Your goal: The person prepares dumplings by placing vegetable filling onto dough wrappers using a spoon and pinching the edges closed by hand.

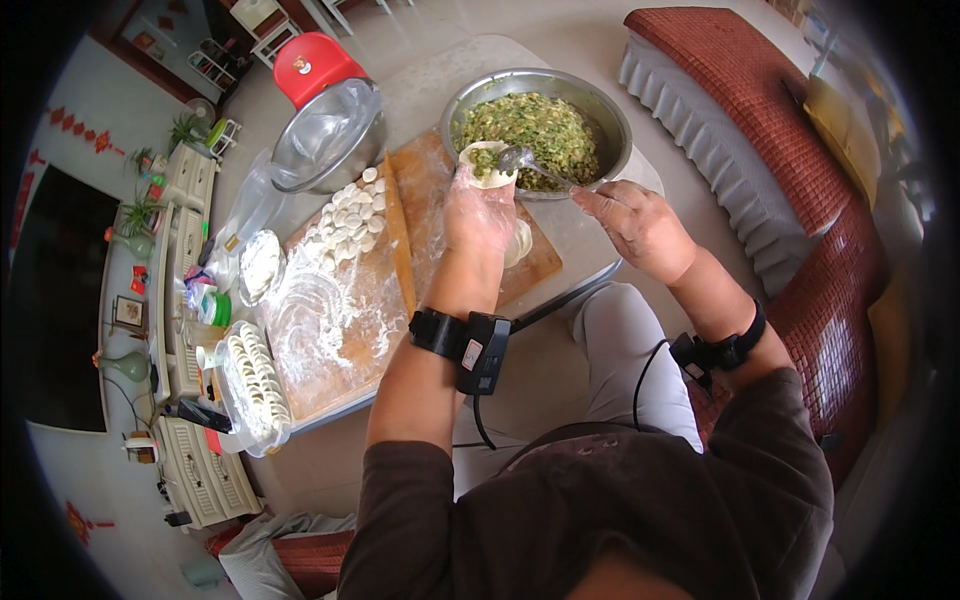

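Head cam: looks like a dumpling session that's somewhere in the middle. Done so far: rows of folded dumplings (258, 375) in a clear box (231, 402) at the table's (470, 58) near left corner. Left to do, I'd say: a pile of dough pieces (345, 218) toward the far edge of the floury board (372, 345), a few flat rounds (519, 245) near its right edge, plus loads of filling (540, 115) in the steel bowl (622, 128) by the table's right edge.

One wrapper (496, 181) is up at the bowl's near left rim with some filling on it, not closed yet. Left hand (479, 218) is grasping it from below; right hand's (640, 228) fingers pinch the spoon (514, 158) handle, its head over the wrapper.

Hard to make out: most left fingertips are hidden, the forearm side covers part of the rounds, and I can't tell if the wrapper touches the rim.
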`<state>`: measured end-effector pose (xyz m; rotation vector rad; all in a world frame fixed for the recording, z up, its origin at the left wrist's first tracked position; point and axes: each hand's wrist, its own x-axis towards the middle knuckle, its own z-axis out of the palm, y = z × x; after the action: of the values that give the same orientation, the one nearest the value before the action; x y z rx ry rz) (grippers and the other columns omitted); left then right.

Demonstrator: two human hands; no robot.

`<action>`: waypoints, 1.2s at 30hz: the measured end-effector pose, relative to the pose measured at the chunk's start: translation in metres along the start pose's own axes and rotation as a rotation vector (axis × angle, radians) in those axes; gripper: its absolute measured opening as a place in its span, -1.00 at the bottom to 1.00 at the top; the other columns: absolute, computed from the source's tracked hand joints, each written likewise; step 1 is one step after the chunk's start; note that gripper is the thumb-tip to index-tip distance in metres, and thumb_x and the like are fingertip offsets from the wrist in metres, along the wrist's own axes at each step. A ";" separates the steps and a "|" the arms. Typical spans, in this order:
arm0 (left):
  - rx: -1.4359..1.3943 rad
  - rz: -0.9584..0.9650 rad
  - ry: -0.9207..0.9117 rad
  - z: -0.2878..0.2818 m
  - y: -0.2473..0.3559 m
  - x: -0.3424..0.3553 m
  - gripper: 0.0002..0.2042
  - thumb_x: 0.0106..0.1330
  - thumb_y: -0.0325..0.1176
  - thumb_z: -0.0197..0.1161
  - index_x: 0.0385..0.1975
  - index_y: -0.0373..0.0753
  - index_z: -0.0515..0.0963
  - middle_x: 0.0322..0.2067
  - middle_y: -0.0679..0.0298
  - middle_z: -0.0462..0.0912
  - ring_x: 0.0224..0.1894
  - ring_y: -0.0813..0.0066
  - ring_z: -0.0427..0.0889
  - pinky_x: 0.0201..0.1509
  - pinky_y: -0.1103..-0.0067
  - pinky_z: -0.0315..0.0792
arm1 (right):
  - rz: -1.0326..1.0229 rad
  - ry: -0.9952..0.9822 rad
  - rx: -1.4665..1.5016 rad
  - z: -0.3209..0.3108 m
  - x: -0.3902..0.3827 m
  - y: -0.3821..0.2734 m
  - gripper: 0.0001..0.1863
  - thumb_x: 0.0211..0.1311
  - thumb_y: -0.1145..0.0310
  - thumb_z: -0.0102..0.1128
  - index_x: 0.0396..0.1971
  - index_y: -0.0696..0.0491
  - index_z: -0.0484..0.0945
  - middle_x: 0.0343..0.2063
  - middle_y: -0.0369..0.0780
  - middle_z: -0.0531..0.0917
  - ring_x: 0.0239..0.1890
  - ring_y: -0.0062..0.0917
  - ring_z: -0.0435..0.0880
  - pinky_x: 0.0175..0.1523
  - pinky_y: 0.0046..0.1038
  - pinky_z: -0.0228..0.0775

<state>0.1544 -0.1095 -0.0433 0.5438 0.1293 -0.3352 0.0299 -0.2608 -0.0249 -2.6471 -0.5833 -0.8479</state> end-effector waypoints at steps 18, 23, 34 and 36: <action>-0.032 -0.032 -0.014 -0.008 0.014 -0.006 -0.69 0.28 -0.31 -0.27 -0.14 -0.41 0.26 -0.14 0.10 0.38 -0.07 0.27 0.38 0.03 0.44 0.30 | 0.206 -0.027 -0.228 0.028 -0.017 0.051 -0.69 -0.13 0.55 -0.03 -0.27 0.10 0.47 -0.40 -0.16 0.46 -0.33 -0.32 0.45 -0.23 -0.39 0.34; 0.021 0.021 0.034 -0.005 0.012 0.008 -0.66 0.27 -0.29 -0.31 -0.13 -0.43 0.25 -0.12 0.05 0.35 -0.05 0.22 0.35 0.06 0.36 0.23 | 0.179 0.159 -0.028 0.015 -0.001 0.027 -0.68 -0.15 0.61 0.00 -0.28 0.08 0.47 -0.42 -0.13 0.46 -0.35 -0.30 0.44 -0.26 -0.40 0.34; -0.043 0.052 -0.078 0.015 0.011 0.026 -0.62 0.28 -0.26 -0.35 -0.09 -0.46 0.19 -0.08 -0.01 0.30 -0.01 0.16 0.30 0.11 0.34 0.17 | 0.201 0.173 0.084 0.038 -0.018 0.051 -0.66 -0.15 0.65 0.02 -0.27 0.09 0.47 -0.44 -0.12 0.45 -0.38 -0.27 0.43 -0.29 -0.39 0.33; -0.029 0.042 -0.038 0.015 0.012 0.023 -0.62 0.28 -0.26 -0.35 -0.09 -0.45 0.20 -0.08 0.00 0.30 -0.01 0.17 0.30 0.11 0.33 0.16 | 0.226 0.187 0.085 0.040 -0.020 0.055 -0.67 -0.15 0.66 0.02 -0.27 0.10 0.47 -0.44 -0.12 0.45 -0.38 -0.28 0.43 -0.29 -0.39 0.33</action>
<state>0.1805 -0.1144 -0.0301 0.5107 0.0858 -0.3027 0.0599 -0.2980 -0.0768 -2.4629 -0.2615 -0.9634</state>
